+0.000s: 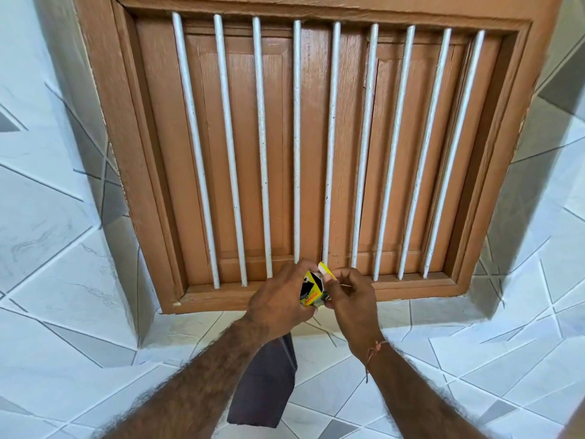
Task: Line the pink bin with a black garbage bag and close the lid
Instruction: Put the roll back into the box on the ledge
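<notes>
Straight ahead, a brown shuttered window (pixel 316 147) with white bars (pixel 296 144) fills the tiled wall (pixel 47 217). Left hand (pixel 278 299) grips a yellow-black packet (pixel 311 288); right hand (pixel 354 296) pinches its flap. Dark bag (pixel 264 388) dangles below (top hidden).

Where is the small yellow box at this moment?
In the head view, the yellow box is low in the centre, held between the left hand and the right hand, in front of the bottom edge of the brown barred window.
</notes>
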Demonstrator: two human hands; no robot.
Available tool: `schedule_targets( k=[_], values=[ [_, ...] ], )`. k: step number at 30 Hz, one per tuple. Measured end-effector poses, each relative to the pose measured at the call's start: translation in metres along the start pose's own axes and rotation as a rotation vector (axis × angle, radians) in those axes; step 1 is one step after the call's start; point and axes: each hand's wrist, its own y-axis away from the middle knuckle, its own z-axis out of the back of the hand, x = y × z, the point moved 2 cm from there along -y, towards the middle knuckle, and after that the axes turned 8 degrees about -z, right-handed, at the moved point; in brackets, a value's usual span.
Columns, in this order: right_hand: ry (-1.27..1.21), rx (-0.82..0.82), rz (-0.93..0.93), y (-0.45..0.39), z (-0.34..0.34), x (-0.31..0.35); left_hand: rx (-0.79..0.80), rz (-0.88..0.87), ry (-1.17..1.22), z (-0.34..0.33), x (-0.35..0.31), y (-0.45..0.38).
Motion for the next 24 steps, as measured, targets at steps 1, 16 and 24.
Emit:
schedule_targets(
  k=[1, 16, 24],
  values=[
    [0.048, -0.01, 0.049, 0.001, -0.002, 0.0, -0.019, 0.013, 0.014, -0.001, -0.001, 0.0],
    [0.202, -0.082, 0.247, 0.015, -0.016, -0.014, -0.06, 0.033, -0.042, -0.001, -0.003, -0.002],
    [0.209, -0.135, 0.154, 0.008, -0.013, -0.027, -0.03, 0.06, -0.076, -0.01, 0.0, -0.003]
  ],
)
